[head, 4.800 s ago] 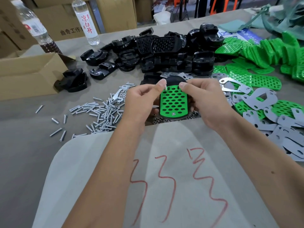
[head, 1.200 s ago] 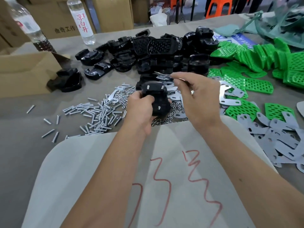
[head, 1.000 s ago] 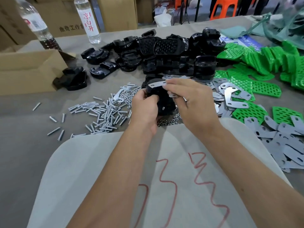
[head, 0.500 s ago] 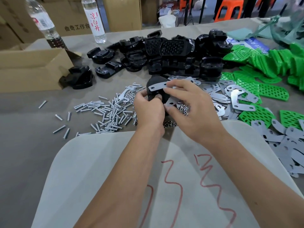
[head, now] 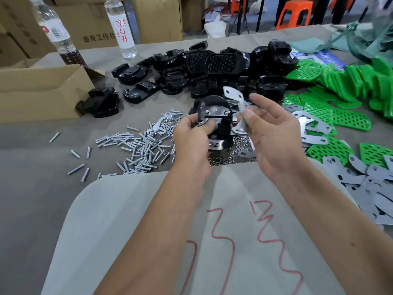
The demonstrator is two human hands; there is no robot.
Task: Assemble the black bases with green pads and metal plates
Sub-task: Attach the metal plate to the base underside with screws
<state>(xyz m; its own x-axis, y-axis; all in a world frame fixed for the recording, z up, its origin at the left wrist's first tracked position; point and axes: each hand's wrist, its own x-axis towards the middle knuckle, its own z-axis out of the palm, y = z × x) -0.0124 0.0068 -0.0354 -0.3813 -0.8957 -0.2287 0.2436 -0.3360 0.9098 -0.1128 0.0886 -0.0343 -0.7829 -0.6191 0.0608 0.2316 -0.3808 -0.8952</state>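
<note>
L hand point(head: 191, 135) grips a glossy black plastic base w/ rounded top point(head: 214, 122), held upright above the table, underside facing cam; thumb lies across its lower left part, fingers curled round the left edge. A flat silver metal plate w/ holes point(head: 214, 112) sits across the base's upper part, touching it. R hand point(head: 274, 133) just beside the base on the right, thumb + fingers pinching a second bent silver metal plate point(head: 235, 96) that sticks up and left, apart from the base.

On the grey cloth-covered table point(head: 32, 145): pile of loose black plastic bases point(head: 212, 71) behind the hands; heap of green perforated plastic pads point(head: 340, 86) far right; flat grey metal plates point(head: 370, 188) scattered at right, near edge. Small silver bolts point(head: 136, 147) spread left of the L hand; small silver nuts point(head: 231, 156) under the held base. One single black base point(head: 100, 103) sits against an open brown cardboard box point(head: 40, 92) at left. Two clear plastic bottles, one w/ red characters point(head: 121, 28), other behind the box point(head: 55, 33). White sheet w/ red scrawl point(head: 212, 241) lies under both forearms.
</note>
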